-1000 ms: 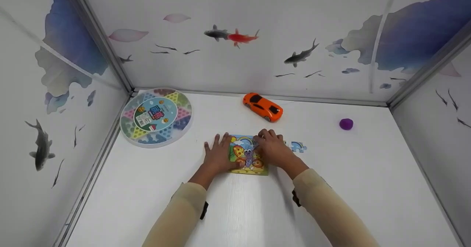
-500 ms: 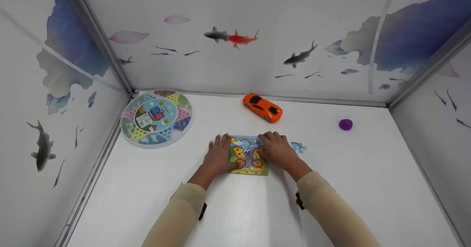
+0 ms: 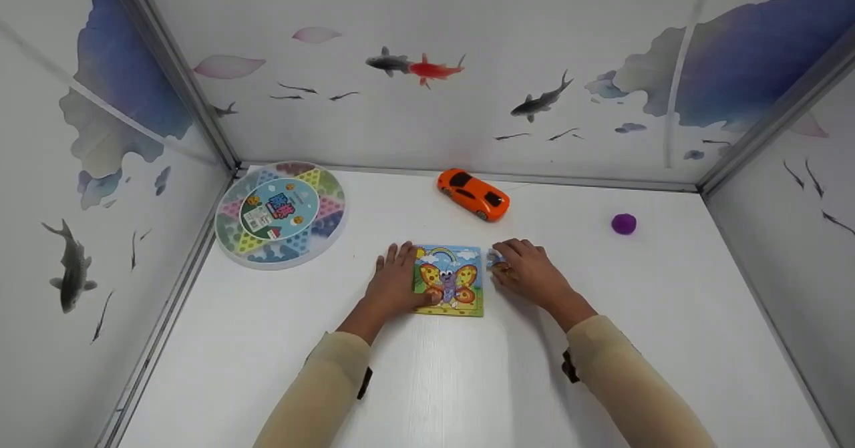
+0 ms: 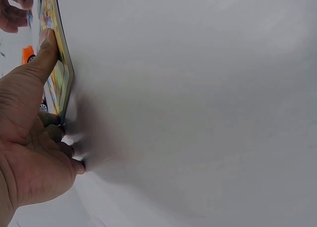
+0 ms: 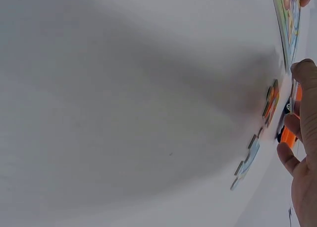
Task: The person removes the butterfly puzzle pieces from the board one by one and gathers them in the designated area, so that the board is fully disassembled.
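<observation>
A small square jigsaw puzzle with a butterfly picture lies flat on the white table. My left hand holds its left side, the thumb across the picture and the other fingers along the edge. Just right of the puzzle, my right hand pinches a bluish jigsaw piece between thumb and fingers, low over the table. In the right wrist view, an orange jigsaw piece and a light blue jigsaw piece lie on the table beneath this hand. From the head, the hand largely hides them.
An orange toy car stands behind the puzzle, near the back wall. At the back left lies a round Chinese checkers box. A purple ball sits to the right. Printed walls enclose the table on three sides.
My right hand has moved right, off the puzzle's upper right corner, with a piece at its fingertips. The puzzle's right side is uncovered. My left hand keeps its hold.
</observation>
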`<state>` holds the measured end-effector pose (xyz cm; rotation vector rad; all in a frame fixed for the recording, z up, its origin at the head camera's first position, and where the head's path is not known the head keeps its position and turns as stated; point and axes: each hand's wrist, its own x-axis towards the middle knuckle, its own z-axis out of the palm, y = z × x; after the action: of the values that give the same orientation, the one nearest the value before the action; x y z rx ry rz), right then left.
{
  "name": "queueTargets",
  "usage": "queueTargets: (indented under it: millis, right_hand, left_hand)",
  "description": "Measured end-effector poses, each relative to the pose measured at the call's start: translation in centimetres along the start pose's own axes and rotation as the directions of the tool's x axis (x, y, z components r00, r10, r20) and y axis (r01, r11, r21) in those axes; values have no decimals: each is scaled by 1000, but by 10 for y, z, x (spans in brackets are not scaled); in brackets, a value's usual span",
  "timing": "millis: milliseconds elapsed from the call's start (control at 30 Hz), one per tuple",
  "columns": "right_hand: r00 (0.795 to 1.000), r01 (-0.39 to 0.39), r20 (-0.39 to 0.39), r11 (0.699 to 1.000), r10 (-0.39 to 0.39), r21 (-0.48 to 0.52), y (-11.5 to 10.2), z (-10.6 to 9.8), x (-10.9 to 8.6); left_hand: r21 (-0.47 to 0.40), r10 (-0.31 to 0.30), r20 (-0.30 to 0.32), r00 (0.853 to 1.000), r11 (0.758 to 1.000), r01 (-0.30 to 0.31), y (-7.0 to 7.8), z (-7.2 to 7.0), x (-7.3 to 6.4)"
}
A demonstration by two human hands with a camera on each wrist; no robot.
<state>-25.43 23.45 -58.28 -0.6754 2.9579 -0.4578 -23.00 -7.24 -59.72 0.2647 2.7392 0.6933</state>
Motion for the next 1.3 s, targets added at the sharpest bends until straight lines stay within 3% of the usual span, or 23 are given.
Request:
queueTargets:
  millis: [533,933,1300]
  right_hand:
    - [994,10,-105,1000,-13,-29,44,-12,-33]
    - [987,-47,-154,996,36,-70,73,-20,-54]
    - [984,-60,-172,995,46,-76,86,-22,-68]
  left_hand:
    - [-6,-2,-2,1000,1000,2,-2,1,-4]
    - [-14,-1,-5,1000,1000,1,-1,1,-1]
    - [-7,1,-11,1000,1000,-1,-2,2,-1]
